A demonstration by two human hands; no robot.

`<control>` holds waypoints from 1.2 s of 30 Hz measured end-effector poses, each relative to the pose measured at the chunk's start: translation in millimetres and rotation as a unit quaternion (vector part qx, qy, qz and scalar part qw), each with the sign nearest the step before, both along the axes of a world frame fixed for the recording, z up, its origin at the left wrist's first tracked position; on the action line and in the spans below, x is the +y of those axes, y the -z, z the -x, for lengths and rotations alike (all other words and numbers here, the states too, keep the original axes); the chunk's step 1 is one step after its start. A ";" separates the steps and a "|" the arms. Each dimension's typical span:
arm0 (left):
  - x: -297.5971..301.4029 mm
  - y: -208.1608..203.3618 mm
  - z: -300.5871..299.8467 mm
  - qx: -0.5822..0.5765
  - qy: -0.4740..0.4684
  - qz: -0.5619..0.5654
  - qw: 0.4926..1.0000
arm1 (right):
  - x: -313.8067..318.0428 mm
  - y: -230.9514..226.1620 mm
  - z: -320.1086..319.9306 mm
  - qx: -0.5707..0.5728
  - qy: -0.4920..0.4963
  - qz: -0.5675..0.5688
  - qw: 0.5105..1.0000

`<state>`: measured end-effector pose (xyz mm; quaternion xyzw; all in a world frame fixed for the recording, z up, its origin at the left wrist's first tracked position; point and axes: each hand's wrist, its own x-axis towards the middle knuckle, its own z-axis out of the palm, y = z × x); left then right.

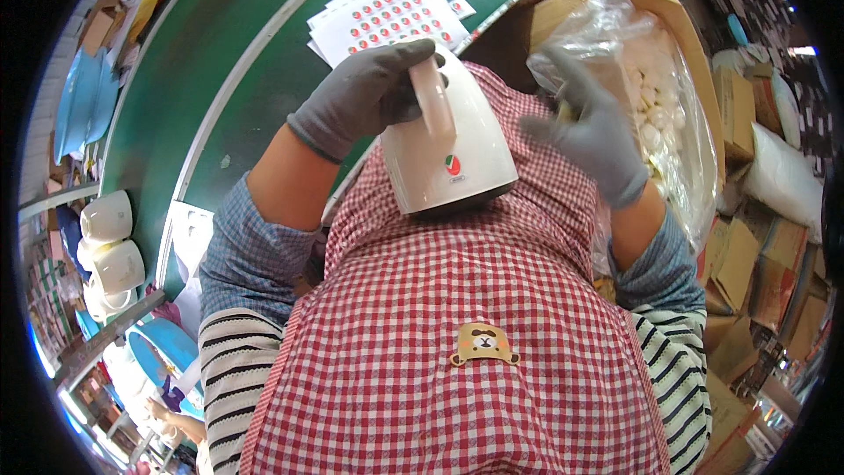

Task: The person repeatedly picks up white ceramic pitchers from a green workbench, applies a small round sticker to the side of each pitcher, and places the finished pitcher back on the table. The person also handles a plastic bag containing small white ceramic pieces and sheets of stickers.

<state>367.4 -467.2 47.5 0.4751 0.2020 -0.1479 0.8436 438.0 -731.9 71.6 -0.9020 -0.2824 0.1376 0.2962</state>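
Green work surface [272, 97] stretches ahead of you, bearing sheets of red-and-green stickers [387, 22], while an open cardboard box [699, 57] stands to your right. Your gloved left hand [374, 92] grips the handle of the white kettle body [453, 180], which sits tilted before your checkered apron [457, 299], its dark base toward you. Your right hand [602, 145] is near the box's clear plastic liner [598, 26], thumb and forefinger parted; you cannot tell whether it holds anything.
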 end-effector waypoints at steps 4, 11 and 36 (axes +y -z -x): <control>63.5 -24.8 16.6 -0.110 -0.041 -0.044 0.992 | 64.4 27.9 -62.6 0.034 0.018 0.090 0.995; 166.2 7.9 -59.7 -0.106 -0.082 -0.416 0.899 | 203.3 139.9 -112.3 -0.111 -0.066 0.143 0.981; 347.8 140.4 -247.3 -0.137 -0.193 -0.614 0.753 | -113.4 76.2 -63.5 -0.058 0.266 -0.192 0.943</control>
